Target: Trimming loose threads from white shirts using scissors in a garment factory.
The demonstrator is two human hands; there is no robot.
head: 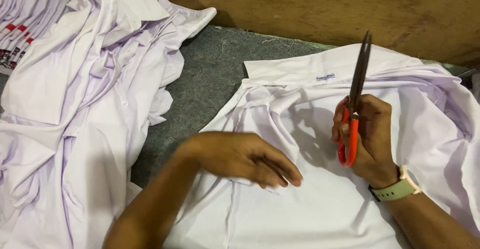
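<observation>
Head view, looking down at the table:

Left hand: the left hand [245,158] lies palm down on the white shirt [320,209], around the middle of the frame. Fingers point toward 3 o'clock and are pinched together on a small fold of the cloth at the tips.

Right hand: the right hand [367,136] sits at about 3 o'clock from the left one, near but not touching. It's wrapped tight round the red handles of the scissors [354,104].

Scissors: dark blades closed, pointing up toward 12 o'clock, tips over the shirt's collar [320,69].

Shirt: spread flat in front of the person, filling the lower right half, collar at the far edge.

Wrist: pale green watch [400,186] on the right wrist, at 5 o'clock from the scissors.

Pile: a heap of more white shirts [85,104] at 9 o'clock, well apart from both hands.

Table: grey felt-like surface [210,84] showing between the heap and the shirt, loose threads on it.

Back: a wooden board [325,9] along 12 o'clock.
</observation>
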